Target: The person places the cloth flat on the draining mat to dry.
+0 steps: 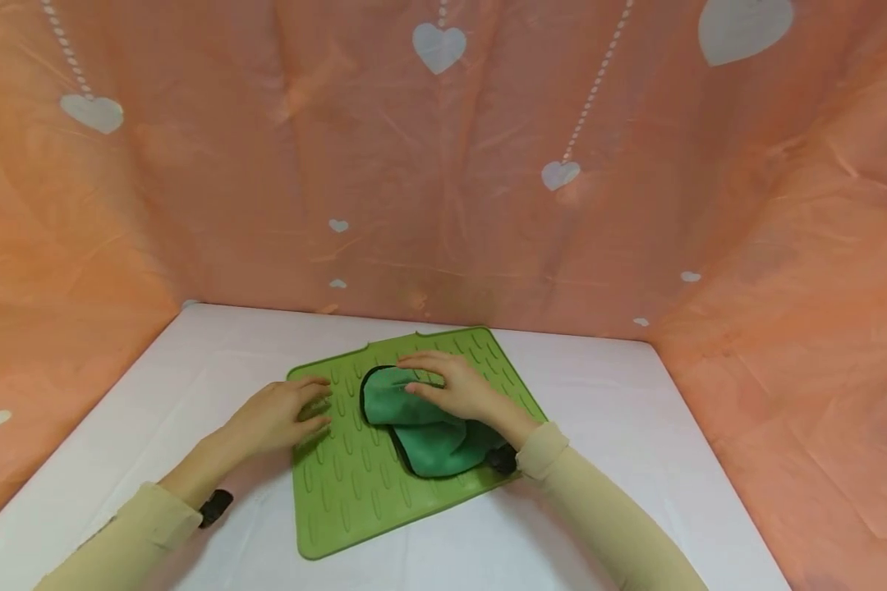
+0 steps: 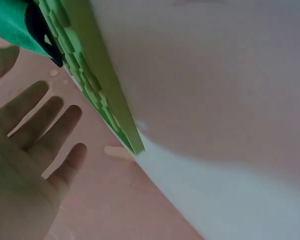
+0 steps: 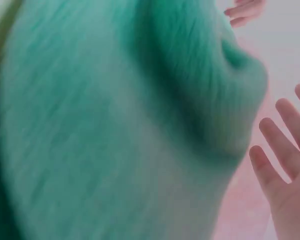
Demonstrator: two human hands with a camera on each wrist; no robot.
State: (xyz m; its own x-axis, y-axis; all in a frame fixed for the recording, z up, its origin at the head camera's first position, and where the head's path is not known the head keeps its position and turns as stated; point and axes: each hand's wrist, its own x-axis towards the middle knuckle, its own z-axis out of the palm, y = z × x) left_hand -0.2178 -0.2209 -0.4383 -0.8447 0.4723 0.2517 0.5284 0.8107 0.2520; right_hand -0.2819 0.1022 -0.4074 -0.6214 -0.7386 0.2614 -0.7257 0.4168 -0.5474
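A crumpled green cloth [image 1: 439, 450] with dark edging lies on a green ridged mat [image 1: 343, 492] in the head view. My right hand [image 1: 454, 387] is over the upper part of the cloth, fingers extended and pointing left. In the right wrist view, raised folds of the cloth [image 3: 105, 130] fill most of the picture, and the fingers are spread with nothing between them. At the mat's left edge, my left hand [image 1: 275, 417] reaches in from the side, its fingers parted and holding nothing. The left wrist view shows its palm beside the mat's thin edge.
The mat lies at an angle on a white-covered table [image 1: 214, 353]. Orange-pink sheeting with pale hearts [image 1: 384, 164] hangs behind the table and along both sides. A small black device [image 1: 216, 507] sits at the left wrist, another [image 1: 501, 460] at the right.
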